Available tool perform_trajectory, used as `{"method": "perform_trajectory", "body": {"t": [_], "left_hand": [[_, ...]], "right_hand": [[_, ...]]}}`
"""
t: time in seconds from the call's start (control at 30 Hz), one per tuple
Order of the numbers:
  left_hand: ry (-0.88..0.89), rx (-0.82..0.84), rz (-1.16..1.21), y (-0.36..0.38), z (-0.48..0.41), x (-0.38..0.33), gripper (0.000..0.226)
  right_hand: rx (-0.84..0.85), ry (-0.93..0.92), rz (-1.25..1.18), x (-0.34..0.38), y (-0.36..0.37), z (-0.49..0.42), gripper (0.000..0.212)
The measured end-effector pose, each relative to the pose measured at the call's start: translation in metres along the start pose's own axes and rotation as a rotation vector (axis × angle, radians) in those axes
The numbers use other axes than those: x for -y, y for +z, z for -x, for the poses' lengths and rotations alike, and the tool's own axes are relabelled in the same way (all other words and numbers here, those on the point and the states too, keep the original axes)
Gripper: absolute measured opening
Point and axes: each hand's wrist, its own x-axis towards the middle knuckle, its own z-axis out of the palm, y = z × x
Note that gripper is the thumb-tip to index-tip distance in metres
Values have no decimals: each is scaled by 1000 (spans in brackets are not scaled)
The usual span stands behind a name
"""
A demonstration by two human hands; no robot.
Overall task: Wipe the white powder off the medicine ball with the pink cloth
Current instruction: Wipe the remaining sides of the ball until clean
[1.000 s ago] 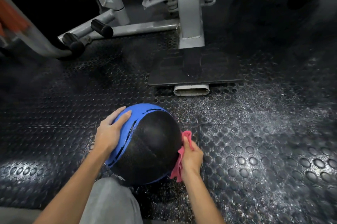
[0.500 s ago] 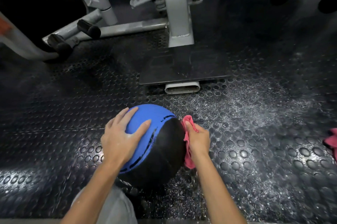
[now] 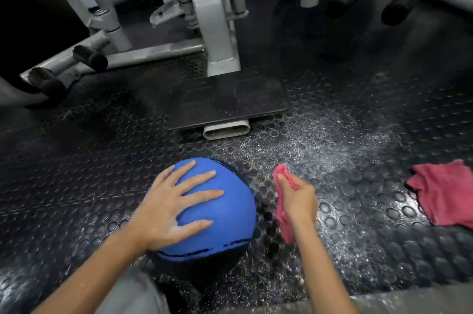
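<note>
Two pink cloths [image 3: 284, 207] [image 3: 444, 192] (one held), one medicine ball [image 3: 225, 214], two hands [image 3: 170, 207] [image 3: 300, 199]

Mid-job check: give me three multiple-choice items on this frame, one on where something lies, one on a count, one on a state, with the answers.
1. Where does the second pink cloth lie?
A. On the floor to the right of the medicine ball
B. Draped over the ball
C. On the machine's footplate

2. How many pink cloths are in view?
A. One
B. Two
C. Three

3. Is the held pink cloth touching the medicine ball?
A. Yes, pressed flat on top
B. No, a gap of floor shows between them
C. It is wrapped around the ball

Answers: 1 A, it rests on the studded mat at the right edge. 2 B, one in the right hand, one on the floor. 3 B, only the left hand rests on the ball.
</note>
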Motion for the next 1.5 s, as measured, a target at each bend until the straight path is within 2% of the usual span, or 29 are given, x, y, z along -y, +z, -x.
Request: {"method": "perform_trajectory", "body": {"t": [0.07,0.17,0.23,0.33,0.4,0.5,0.67,0.8,0.9,1.0,1.1,1.17,1.3,1.4,1.43,1.5], "left_hand": [[18,59,-2,-7,5,21,50],[-92,47,-91,-15,13,49,50],[-211,-26,-41,-17,20,62,47],[-319,-108,170,-7,23,58,48],[-479,-186,284,3,18,48,59],[-690,-309,313,5,5,44,75],[-738,-342,335,2,0,51,70],[-798,-360,372,1,-13,61,67],[-887,-365,457,-3,-30,71,56],[-1019,-294,456,-7,-49,87,41],[-1118,-238,465,-9,-65,100,42],[-1161,-227,496,-8,-76,110,44],[-1294,-150,445,-4,-97,130,62],[-1247,49,362,-6,-95,144,74],[-1242,93,368,-8,-91,148,78],[-1148,209,235,-13,-81,153,87]], "right_hand": [[-26,-15,-88,2,-12,-5,14],[-13,-46,-141,8,-21,-9,11],[11,-36,-172,9,-22,-9,11],[70,-19,-189,10,-16,-8,13],[113,-44,-159,18,-7,-4,13],[187,-117,-152,35,12,2,13],[204,-291,-104,73,55,-5,18],[268,-371,80,77,100,-14,27],[187,-389,99,66,111,-7,31],[-10,-555,54,43,117,33,29],[-130,-691,-91,12,128,64,30],[-91,-641,-97,-6,129,59,31],[2,-334,-43,-38,114,44,23],[-18,-181,-61,-47,98,36,24],[-24,-164,-71,-47,93,32,26],[-32,-179,-109,-40,85,27,30]]}}
